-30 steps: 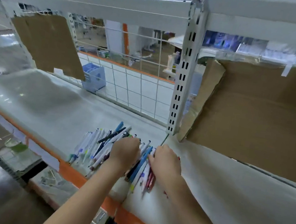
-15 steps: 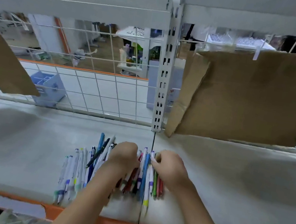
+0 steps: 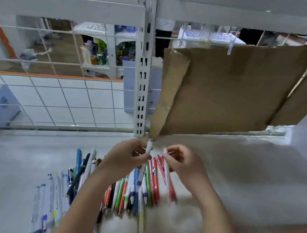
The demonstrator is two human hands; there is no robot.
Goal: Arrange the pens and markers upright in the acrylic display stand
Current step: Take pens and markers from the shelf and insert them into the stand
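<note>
Two pens are being lifted off the shelf [image 3: 239, 180] at once: a white pen [image 3: 148, 148] is being pinched upright in the curled fingers of the left hand [image 3: 128, 157], and a white-tipped pen [image 3: 166, 152], lying more slantwise, is being pinched by the right hand [image 3: 183, 164]. Just below the hands, at six o'clock, the loose pens and markers [image 3: 137, 190] are lying flat in a rough row, with a second batch of white markers [image 3: 49, 196] lying at seven o'clock.

No acrylic display stand is being shown anywhere in view. By judgement, the step is best done by gathering pens with tips facing one way, so they can be dropped in upright without re-turning.

The frame is being smeared by motion, so caps and tips are hard to tell apart. The cardboard sheet [image 3: 232, 92] at one o'clock is hiding whatever stands behind it, and the wire grid [image 3: 51, 96] at ten o'clock is showing only another aisle.
</note>
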